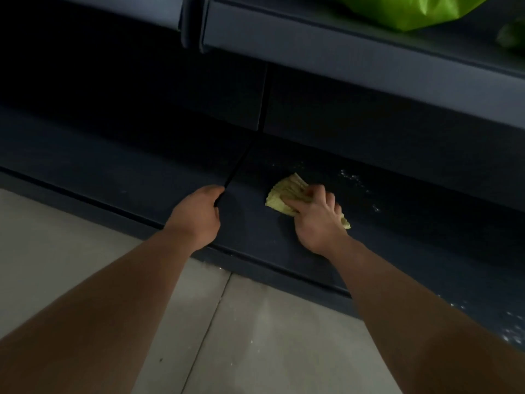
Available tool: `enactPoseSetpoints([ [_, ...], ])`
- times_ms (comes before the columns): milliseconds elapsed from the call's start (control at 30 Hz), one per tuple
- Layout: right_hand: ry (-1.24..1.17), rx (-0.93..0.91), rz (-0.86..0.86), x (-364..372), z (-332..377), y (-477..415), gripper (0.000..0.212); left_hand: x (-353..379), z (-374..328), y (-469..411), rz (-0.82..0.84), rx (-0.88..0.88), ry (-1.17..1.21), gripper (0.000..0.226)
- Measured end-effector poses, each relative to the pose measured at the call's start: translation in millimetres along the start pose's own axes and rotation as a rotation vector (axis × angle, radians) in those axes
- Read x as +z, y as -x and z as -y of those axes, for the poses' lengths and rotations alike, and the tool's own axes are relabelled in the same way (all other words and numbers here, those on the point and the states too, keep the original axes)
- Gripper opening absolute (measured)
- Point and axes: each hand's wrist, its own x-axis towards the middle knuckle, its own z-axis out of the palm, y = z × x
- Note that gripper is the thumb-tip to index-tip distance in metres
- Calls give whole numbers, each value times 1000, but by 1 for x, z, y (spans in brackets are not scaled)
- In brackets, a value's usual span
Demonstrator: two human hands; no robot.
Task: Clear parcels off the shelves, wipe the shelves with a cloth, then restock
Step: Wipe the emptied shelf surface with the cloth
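Lower left of the frame: grey floor (85, 265), up to the front lip of the dark lower shelf (127, 166) that crosses the middle.

Left of centre, bracing on that shelf with the left hand (199, 214), fingers curled under and knuckles up. Set at the near end of a thin black seam (250, 149) that runs back across the shelf and up the rear panel. Cannot tell whether anything is clasped in that fist or whether it is merely leaned on.

Just right of centre, clutching the yellow cloth (287, 191) in the right hand (315, 217), with fingers bunched over it. Pressing it down onto the lower shelf, with cloth showing at the hand's left and at its lower right.

Further right, white specks (355, 180) on the shelf just beyond the cloth, and more at the lower right edge of the frame. Upper right: a green parcel (412, 12) on the upper shelf (341, 55).

Looks to be in the wiping step, with this stretch of the lower shelf bare of parcels and restocking not yet begun. Probably calls next for dragging the cloth rightward through the specks under firm, even pressure, gathering them rather than scattering them. Then for carrying the debris off over the front lip. Seems to leave the upper shelf to clear, going by the green parcel.
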Motion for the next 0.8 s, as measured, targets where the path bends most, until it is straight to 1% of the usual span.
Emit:
enactPoseSetpoints([
  [33,39,-20,-10,1,-3,0,48,1,-2,-3,7,3,-7,48],
  [100,29,-69,1,2,-4,-2,47,2,-5,-10,17,2,-25,48],
  [200,26,-108,67,-2,-3,-20,53,4,-9,-22,33,11,-54,48],
  [300,42,-100,140,-4,2,-44,59,7,-13,-32,51,37,-88,47],
  [433,9,-66,207,-4,15,-73,61,11,-15,-46,63,63,-152,45],
  [500,61,-43,176,-6,16,-80,59,11,-17,-50,37,60,-194,42],
  [567,96,98,117,-9,8,-83,56,12,-22,-52,0,65,-257,38],
  [633,101,253,97,-10,1,-86,54,13,-26,-54,-24,77,-333,34],
  [667,78,291,89,-9,0,-88,54,15,-28,-55,-31,77,-366,33],
  [733,-77,280,24,-7,2,-90,54,18,-30,-56,-45,81,-401,33],
  [800,-230,164,-50,-3,3,-91,55,23,-31,-60,-56,105,-401,33],
])
